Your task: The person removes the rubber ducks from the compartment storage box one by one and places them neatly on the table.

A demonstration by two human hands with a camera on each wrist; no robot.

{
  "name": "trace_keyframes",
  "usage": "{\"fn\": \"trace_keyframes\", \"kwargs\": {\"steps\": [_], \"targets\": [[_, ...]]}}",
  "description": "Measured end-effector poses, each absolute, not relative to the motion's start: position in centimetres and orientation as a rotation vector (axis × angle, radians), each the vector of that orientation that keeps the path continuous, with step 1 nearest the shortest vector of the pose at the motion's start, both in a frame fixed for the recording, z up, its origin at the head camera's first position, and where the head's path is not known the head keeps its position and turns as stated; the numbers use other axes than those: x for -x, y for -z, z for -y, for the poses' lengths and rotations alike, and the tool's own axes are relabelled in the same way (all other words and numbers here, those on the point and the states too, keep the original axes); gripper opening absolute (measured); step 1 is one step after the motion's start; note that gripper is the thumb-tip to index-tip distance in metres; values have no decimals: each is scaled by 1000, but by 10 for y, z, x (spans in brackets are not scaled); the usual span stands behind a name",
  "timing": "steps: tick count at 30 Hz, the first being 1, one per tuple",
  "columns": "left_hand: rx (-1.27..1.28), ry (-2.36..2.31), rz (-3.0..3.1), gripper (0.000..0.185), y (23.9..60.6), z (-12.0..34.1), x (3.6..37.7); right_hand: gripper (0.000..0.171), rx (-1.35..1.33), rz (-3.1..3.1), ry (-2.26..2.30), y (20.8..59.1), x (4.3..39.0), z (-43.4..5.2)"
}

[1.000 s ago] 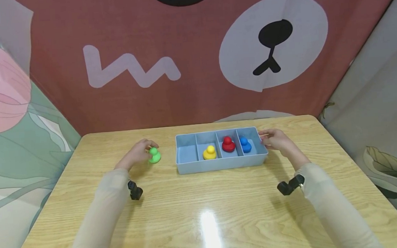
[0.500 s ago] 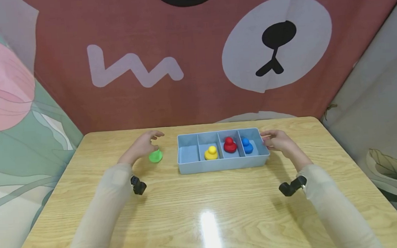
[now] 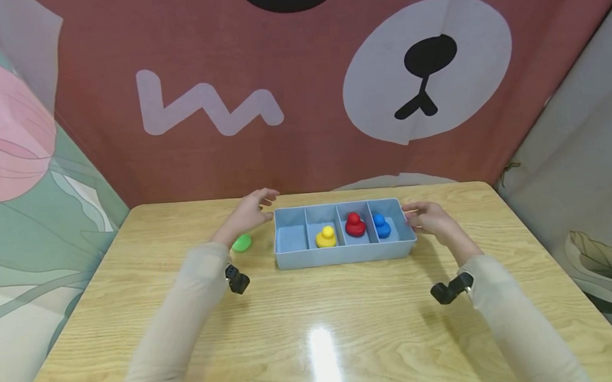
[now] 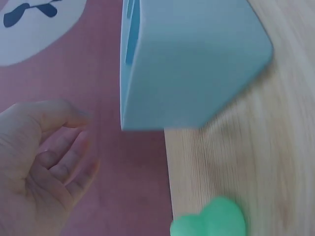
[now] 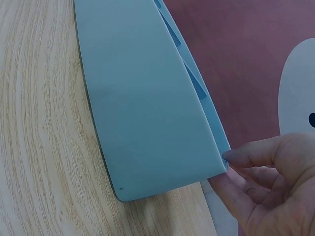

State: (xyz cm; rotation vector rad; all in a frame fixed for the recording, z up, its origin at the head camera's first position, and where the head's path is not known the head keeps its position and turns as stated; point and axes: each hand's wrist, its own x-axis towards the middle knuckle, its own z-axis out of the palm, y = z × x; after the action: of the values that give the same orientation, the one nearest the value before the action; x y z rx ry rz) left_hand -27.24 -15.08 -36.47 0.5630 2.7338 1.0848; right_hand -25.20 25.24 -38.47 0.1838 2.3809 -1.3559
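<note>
A light blue box (image 3: 344, 255) with a row of compartments stands on the table. My right hand (image 3: 430, 218) pinches its right end wall, the thumb (image 5: 241, 156) over the rim and the fingers outside. My left hand (image 3: 245, 217) hovers just off the box's left end, fingers loosely bent and holding nothing. Partly hidden behind the left wrist, a green toy (image 3: 242, 243) with a rounded head and body sits on the tabletop. Inside the box are similar toys: a yellow one (image 3: 326, 237), a red one (image 3: 355, 225) and a blue one (image 3: 382, 226). The leftmost compartment (image 3: 290, 230) holds nothing.
The wooden table (image 3: 302, 308) reaches back to a reddish cloth (image 3: 230, 160) with a printed bear face. Patterned cloths hang at the left and right sides. Black wrist cameras are strapped to both arms.
My left hand has let go of the green toy and moved right and away toward the box's left end. The green toy stays on the table. My right hand keeps its place on the box.
</note>
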Motion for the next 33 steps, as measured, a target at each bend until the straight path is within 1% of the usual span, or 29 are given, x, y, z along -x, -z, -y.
{"fn": "trace_keyframes", "kwargs": {"steps": [12,20,33], "targets": [[-567,-1171,-2658,49,372,109,269,52,-172,-2375,1358,386,250,-251],[-693,-1125,-2648,50,377,86,270,53,-180,-2398,1345,384,250,-252],[-752,-1075,-2596,49,387,65,264,53,-186,-2403,1343,385,250,-251]]}}
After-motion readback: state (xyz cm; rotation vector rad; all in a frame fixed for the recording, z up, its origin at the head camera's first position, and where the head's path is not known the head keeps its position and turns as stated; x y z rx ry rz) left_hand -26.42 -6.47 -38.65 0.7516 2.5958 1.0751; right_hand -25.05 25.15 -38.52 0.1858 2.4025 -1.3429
